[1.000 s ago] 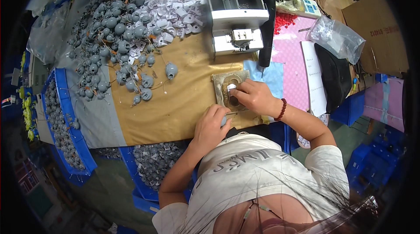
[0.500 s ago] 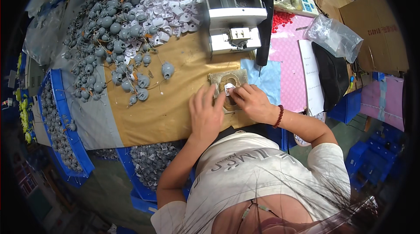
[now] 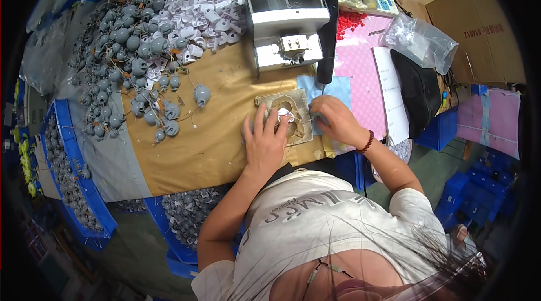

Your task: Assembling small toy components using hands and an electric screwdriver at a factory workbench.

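My left hand [image 3: 265,142] lies over the left side of a flat, worn moulded block [image 3: 304,134], fingers stretched out. Its fingertips touch a small white part [image 3: 285,113] sitting in the block's hollow. To the right of the block, my right hand [image 3: 340,123] has its fingers curled together, near the lower tip of a black electric screwdriver [image 3: 327,47] that stands upright. Whatever those fingers pinch is too small or hidden to make out. Behind the block is a silver-and-black bench machine [image 3: 288,22].
Grey round parts with wires [image 3: 121,36] and white plastic pieces [image 3: 211,16] are heaped at the far left. Blue bins [image 3: 93,188] of parts stand at the left and below the table edge. Right lie a blue sheet [image 3: 342,88], pink wrap [image 3: 360,64], a black pouch [image 3: 416,92] and a carton [image 3: 479,30].
My right hand has moved right, off the white part, to beside the screwdriver's tip. My left hand has settled onto the block and the white part. The whole view has shifted slightly.
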Demonstrator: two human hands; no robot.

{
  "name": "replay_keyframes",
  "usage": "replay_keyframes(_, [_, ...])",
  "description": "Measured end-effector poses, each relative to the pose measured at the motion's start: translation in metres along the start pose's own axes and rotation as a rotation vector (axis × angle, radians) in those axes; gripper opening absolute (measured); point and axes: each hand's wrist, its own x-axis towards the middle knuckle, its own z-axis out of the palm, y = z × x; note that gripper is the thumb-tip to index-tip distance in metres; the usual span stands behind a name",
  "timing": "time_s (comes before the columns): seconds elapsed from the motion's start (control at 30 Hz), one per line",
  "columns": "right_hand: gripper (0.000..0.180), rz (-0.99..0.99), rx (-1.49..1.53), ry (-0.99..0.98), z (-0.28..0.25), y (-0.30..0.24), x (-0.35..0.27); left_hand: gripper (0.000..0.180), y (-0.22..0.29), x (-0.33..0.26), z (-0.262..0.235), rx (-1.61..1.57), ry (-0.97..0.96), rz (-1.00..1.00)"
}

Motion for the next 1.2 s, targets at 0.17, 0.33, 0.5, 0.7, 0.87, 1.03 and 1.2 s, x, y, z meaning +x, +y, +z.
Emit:
replay_keyframes(0.17, [0.034, 0.204, 0.174, 0.374, 0.018, -0.002, 0.003, 0.043, -0.002, -0.003, 0.003, -0.044, -0.032, -0.016])
replay_keyframes(0.33, [0.030, 0.221, 0.595, 0.436, 0.031, -0.004, 0.022, 0.044, -0.002, -0.002, 0.002, -0.036, -0.036, -0.008])
replay_keyframes(0.5, [0.040, 0.483, 1.587, 0.019, 0.012, -0.010, 0.033, 0.042, -0.005, -0.001, 0.002, -0.043, -0.022, 0.012])
replay_keyframes(0.7, [0.043, 0.379, 1.007, -0.295, 0.003, -0.016, 0.048, 0.037, -0.011, 0.000, 0.000, -0.121, -0.004, 0.052])
replay_keyframes(0.87, [0.043, 0.100, 0.249, -0.253, -0.003, -0.026, 0.064, 0.030, -0.013, 0.002, -0.004, -0.155, 0.023, 0.060])
replay_keyframes(1.03, [0.046, 0.093, 0.132, -0.120, 0.009, -0.027, 0.062, 0.028, -0.014, 0.005, -0.003, -0.177, 0.050, 0.033])
replay_keyframes(1.2, [0.055, 0.194, 0.117, -0.061, 0.012, -0.031, 0.057, 0.035, -0.004, 0.028, -0.010, -0.230, 0.050, -0.116])
